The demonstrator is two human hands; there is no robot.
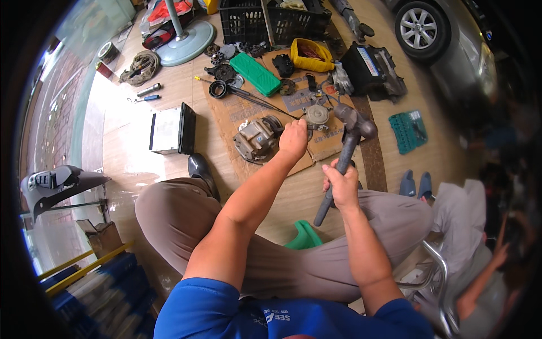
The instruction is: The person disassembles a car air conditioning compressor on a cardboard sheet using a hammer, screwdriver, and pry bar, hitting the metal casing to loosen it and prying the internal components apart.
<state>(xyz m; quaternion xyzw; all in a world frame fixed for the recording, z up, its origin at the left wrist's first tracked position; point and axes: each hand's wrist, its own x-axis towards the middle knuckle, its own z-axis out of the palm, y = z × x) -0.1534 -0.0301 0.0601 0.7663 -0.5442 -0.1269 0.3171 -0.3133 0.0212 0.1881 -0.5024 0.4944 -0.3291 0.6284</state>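
Observation:
My right hand (pixel 342 182) is wrapped round the grey handle of a hammer (pixel 351 135), which I hold tilted above the floor with its rounded head up and away from me. My left hand (pixel 294 139) is closed, knuckles up, beside a metal compressor-like part (pixel 255 139) lying on flattened cardboard (pixel 293 163). What its fingers hold is hidden. A long thin dark rod (pixel 261 101) runs from the far left towards this hand; whether I grip it cannot be made out. Just beyond the left hand rests a round metal part (pixel 317 115).
A green case (pixel 255 74), yellow container (pixel 311 55), black battery-like box (pixel 370 72) and black crate (pixel 243 20) stand beyond the cardboard. Left are a boxy unit (pixel 173 129) and a round stand base (pixel 186 43). A car (pixel 457 62) and another person (pixel 480 271) are right.

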